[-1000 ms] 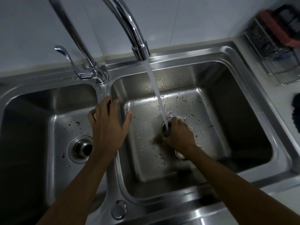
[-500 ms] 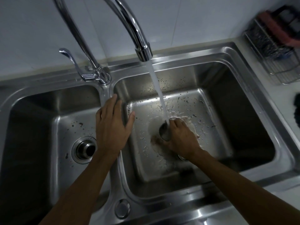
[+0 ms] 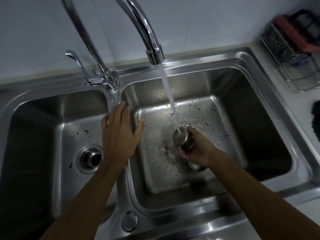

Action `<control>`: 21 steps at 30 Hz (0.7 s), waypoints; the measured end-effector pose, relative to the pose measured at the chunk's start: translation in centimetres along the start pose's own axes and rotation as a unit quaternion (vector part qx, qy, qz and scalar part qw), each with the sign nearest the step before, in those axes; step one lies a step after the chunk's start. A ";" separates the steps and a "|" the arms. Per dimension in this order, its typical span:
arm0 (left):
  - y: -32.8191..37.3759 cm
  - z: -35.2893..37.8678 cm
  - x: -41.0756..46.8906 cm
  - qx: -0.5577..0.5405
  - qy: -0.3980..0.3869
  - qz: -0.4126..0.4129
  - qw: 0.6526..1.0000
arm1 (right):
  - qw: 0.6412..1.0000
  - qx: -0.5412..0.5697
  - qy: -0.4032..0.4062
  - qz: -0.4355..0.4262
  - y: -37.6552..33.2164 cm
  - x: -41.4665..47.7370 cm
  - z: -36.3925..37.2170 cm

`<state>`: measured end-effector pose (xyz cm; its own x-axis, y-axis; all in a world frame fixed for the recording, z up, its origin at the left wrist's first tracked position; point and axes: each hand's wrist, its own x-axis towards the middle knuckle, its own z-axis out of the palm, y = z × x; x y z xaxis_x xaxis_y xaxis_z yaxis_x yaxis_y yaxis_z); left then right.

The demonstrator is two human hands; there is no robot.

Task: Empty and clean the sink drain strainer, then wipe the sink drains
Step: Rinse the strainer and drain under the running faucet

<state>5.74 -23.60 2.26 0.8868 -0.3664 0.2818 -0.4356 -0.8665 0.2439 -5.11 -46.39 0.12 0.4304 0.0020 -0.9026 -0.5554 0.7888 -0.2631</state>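
Note:
My right hand [image 3: 195,149] grips the steel drain strainer [image 3: 183,138] in the right basin, turned with its base up, under the running water [image 3: 168,97] from the faucet spout [image 3: 155,56]. The right basin's drain [image 3: 196,166] lies partly hidden below that hand. Food scraps and a brown smear [image 3: 166,149] are scattered on the right basin floor. My left hand [image 3: 119,132] rests flat, fingers spread, on the divider [image 3: 113,99] between the basins. The left basin's drain [image 3: 90,158] still holds its fitting.
The faucet lever [image 3: 78,64] stands behind the divider. A wire rack [image 3: 292,54] with a red sponge sits on the counter at back right. A dark object [image 3: 316,118] lies at the right edge. A round cap [image 3: 129,221] sits on the front rim.
My right hand has rotated the strainer under the stream, so its base now faces up and shows clearly. My left hand stays on the divider. The view shifted slightly.

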 end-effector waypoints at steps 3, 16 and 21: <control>-0.1 0.1 0.0 0.004 0.003 0.002 1.000 | 0.997 0.054 -0.041 0.046 0.0 0.4 -0.5; 0.0 0.1 0.0 0.005 -0.002 0.000 1.000 | 0.512 -0.780 0.093 -0.347 6.6 2.3 1.3; 0.0 0.1 0.1 0.004 -0.022 -0.011 1.000 | 0.453 -0.846 0.117 -0.257 7.6 3.7 1.9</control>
<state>5.86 -23.64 2.15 0.9024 -0.3613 0.2350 -0.4144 -0.8771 0.2428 -6.40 -39.17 -4.54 0.8344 -0.1372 -0.5338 -0.2616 -0.9511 -0.1644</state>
